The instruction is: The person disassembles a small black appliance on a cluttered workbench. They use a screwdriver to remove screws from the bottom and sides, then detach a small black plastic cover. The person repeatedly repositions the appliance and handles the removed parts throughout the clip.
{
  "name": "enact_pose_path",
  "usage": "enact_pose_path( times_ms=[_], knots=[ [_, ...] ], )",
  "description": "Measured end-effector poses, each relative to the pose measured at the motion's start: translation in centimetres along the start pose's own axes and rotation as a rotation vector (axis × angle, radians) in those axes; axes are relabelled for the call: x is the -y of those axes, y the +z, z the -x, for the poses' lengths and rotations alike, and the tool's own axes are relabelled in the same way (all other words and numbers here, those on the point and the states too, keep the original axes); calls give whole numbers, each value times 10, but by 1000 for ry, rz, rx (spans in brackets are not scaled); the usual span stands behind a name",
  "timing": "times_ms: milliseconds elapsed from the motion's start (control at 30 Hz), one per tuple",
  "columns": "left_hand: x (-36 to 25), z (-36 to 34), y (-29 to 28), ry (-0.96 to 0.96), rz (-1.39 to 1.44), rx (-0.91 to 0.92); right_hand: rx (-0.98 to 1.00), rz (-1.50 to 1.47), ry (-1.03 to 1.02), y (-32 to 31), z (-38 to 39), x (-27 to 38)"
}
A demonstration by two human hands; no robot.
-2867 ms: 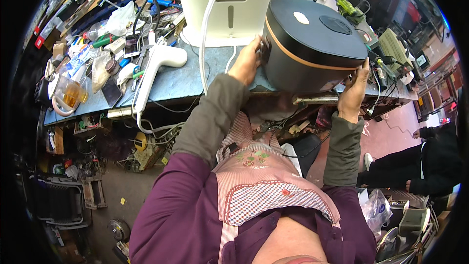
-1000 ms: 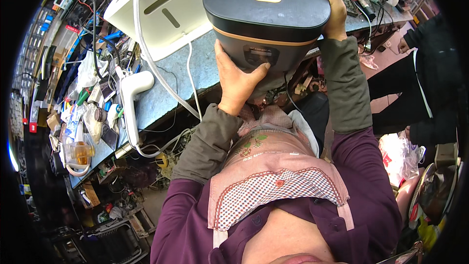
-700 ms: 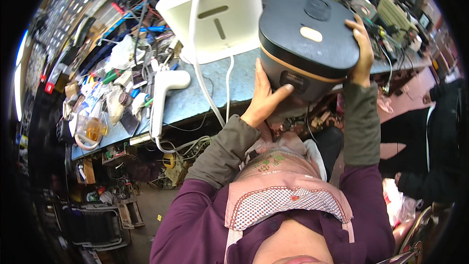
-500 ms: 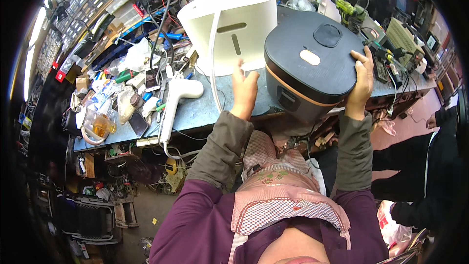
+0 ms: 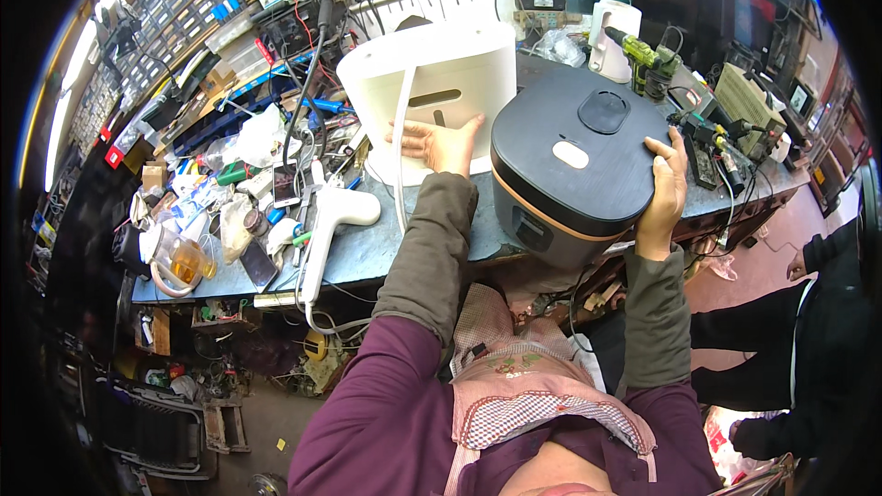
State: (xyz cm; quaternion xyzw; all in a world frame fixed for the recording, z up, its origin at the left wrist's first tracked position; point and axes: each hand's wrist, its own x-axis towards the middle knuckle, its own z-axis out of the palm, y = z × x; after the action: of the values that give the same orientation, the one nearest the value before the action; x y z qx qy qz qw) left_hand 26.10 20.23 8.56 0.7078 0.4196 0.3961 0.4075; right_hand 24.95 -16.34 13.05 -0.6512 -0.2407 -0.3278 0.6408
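A dark grey rice cooker [image 5: 542, 129] with a black lid and a copper-coloured band sits at the front of the blue workbench. My right hand [image 5: 666, 188] grips its right side, fingers curled over the lid's edge and the thumb along the wall. Left of the cooker stands a white oval appliance [image 5: 367, 83] with slots in its front and a white hose. My left hand [image 5: 443, 145] is open with spread fingers at the front of this appliance; whether they touch it I cannot tell. A white steamer-like handpiece [image 5: 342, 211] on the hose lies at the bench's front edge.
Bags, tools, a phone [image 5: 258, 265] and a glass jug [image 5: 184, 262] of amber liquid clutter the left of the blue bench [image 5: 469, 230]. A green cordless drill [image 5: 638, 50] and a meter [image 5: 758, 92] are at the back right. A person in dark clothes [image 5: 822, 321] stands at right.
My left hand has swung to the left from a raised, pointing pose to spread fingers before the white appliance. My right hand stays on the cooker. The view has tilted up slightly.
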Motion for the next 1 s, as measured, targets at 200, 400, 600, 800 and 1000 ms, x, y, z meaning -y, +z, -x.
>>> enact_pose_path(
  times_ms=[200, 400, 600, 800, 1000],
  knots=[
    [14, -15, 12, 28, 26, -14, -10, -88, 72, -2, 3, -1],
    [15, -32, 7, 12, -63, -7, -14, -49, 88, 0, 3, 2],
    [28, -63, 11, 66, -29, -26, -47, -27, 69, 8, 9, 8],
    [35, -87, 11, 43, -60, -88, -86, 192, -89, 42, 32, 32],
    [-11, 5, -48, 8, 826, 446, -111, 283, -134, 38, 36, 25]
  ],
)
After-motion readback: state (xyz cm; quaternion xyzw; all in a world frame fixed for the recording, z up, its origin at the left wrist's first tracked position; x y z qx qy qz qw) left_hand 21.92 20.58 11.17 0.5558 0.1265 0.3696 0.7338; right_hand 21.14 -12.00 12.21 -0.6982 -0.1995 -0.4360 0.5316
